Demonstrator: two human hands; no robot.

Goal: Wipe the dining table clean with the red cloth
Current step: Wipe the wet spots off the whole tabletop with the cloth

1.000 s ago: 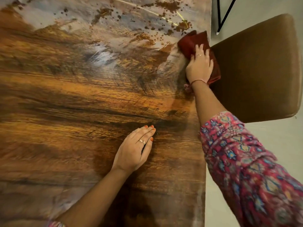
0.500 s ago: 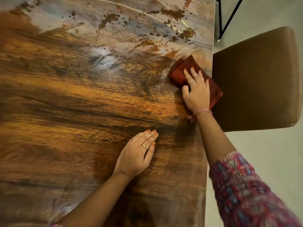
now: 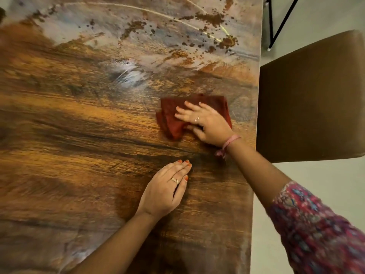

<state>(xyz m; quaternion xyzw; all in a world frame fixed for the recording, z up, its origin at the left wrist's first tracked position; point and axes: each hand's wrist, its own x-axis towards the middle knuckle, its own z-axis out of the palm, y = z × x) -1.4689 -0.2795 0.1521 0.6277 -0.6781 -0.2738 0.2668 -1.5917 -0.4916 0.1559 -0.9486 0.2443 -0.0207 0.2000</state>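
Right hand point(image 3: 205, 123) is flat on the cloth point(image 3: 173, 119), fingers spread and fairly straight, pressing it down onto the tabletop point(image 3: 79, 135). It's a bit motion-blurred, so I can't say how the thumb lies. The cloth is bunched and folded under the palm, sticking out mostly past the fingertips and on the thumb side, with a little strip showing on the far side of the hand too. There's a ring on one finger and a pink band point(image 3: 229, 143) tied at the wrist.

Left hand point(image 3: 166, 190) sits just nearer the body than the right one, palm down on the bare wood, fingers straight and held together, holding nothing. Orange nail polish, ring on that one as well. It's close to the cloth but not touching it.

Beyond the right hand's fingertips the tabletop gets paler, with a scatter of brown specks point(image 3: 207, 18) and a whitish smear point(image 3: 128, 76). Off past the right wrist, over the table edge, is a brown chair point(image 3: 312, 99). The right arm has a pink patterned sleeve point(image 3: 320, 230).
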